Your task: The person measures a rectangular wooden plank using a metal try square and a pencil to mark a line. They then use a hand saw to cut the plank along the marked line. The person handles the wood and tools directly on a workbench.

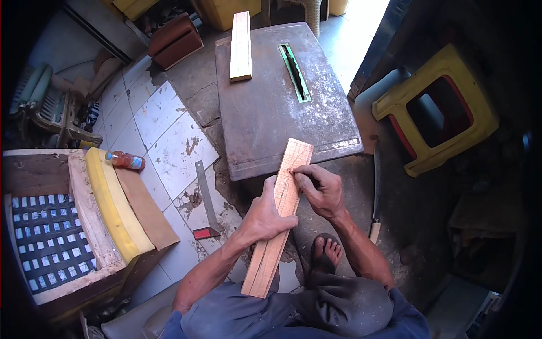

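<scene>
Fingers point(270, 199) of left hand point(265, 214) wrapped around mid-length of wooden board point(280, 212), thumb on upper face, clamping it. Right hand point(319, 189) pinched narrow at board's right edge, fingertips pressed to the face near the far end; a dark slim object possibly held there, cannot tell. Board slanted, near end resting on lap, far end overlapping front edge of table saw point(265, 107).

Handling, judged: stiff, light enough for one hand, dry sawn faces giving good friction, not fragile; edges possibly splintery. Best hold at the middle, across the width, as now.

Surroundings: second wooden strip point(241, 45) lying on saw top, left of blade slot point(294, 72), well apart from board. Metal square point(205, 200) on tiled floor, left of left forearm. Handsaw point(376, 192) on floor at right. Yellow stool point(435, 110) further right. Plastic bottle point(125, 160) on yellow-cushioned frame point(113, 200) at left. Sandalled foot point(326, 251) beneath board. Saw table directly ahead of board's far end.
</scene>
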The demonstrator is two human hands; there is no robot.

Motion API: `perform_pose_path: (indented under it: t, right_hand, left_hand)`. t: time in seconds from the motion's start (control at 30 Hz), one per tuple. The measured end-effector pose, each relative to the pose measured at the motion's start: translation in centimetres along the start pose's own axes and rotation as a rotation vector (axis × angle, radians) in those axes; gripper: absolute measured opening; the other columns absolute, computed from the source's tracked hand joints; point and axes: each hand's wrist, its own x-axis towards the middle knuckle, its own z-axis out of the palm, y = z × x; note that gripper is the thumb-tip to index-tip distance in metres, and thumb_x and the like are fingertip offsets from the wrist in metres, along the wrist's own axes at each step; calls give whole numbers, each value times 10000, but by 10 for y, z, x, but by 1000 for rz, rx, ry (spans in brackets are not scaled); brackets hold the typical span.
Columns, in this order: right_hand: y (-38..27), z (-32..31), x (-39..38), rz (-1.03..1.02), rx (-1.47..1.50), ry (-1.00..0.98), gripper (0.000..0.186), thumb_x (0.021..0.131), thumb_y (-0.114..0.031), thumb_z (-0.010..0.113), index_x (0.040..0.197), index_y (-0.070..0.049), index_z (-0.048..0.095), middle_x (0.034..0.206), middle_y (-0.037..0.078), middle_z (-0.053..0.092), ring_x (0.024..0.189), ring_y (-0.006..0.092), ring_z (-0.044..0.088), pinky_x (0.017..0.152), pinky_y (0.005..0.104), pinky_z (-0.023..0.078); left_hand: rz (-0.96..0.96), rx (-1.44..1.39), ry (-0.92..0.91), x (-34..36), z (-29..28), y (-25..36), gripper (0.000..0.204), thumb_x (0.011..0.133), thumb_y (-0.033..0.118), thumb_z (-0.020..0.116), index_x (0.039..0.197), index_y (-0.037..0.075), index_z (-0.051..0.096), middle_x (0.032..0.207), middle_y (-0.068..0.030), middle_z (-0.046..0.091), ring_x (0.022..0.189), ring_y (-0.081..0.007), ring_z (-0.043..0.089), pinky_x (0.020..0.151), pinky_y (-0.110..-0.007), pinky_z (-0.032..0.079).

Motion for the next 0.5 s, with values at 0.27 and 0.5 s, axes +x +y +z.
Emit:
perform_pose_path:
  t: [0.27, 0.5]
  right_hand:
    - [-3, 0, 2, 7, 1, 16, 168, 966, -81, 732, 1098, 19, 764, 1003, 161, 785, 878, 239, 781, 782, 342, 601]
    - [-3, 0, 3, 42, 17, 44, 173, 978, -81, 721, 1105, 30, 758, 981, 161, 783, 853, 220, 775, 763, 338, 595]
  left_hand:
    - [59, 42, 27, 1, 2, -3, 1051, 731, 270, 829, 1549, -36, 245, 1215, -334, 690, 1111, -442, 730, 1003, -450, 572]
    - [46, 21, 10, 1, 1, -5, 1056, 728, 263, 831, 1559, -33, 250, 1265, -311, 659, 1154, -408, 704, 1030, -437, 550]
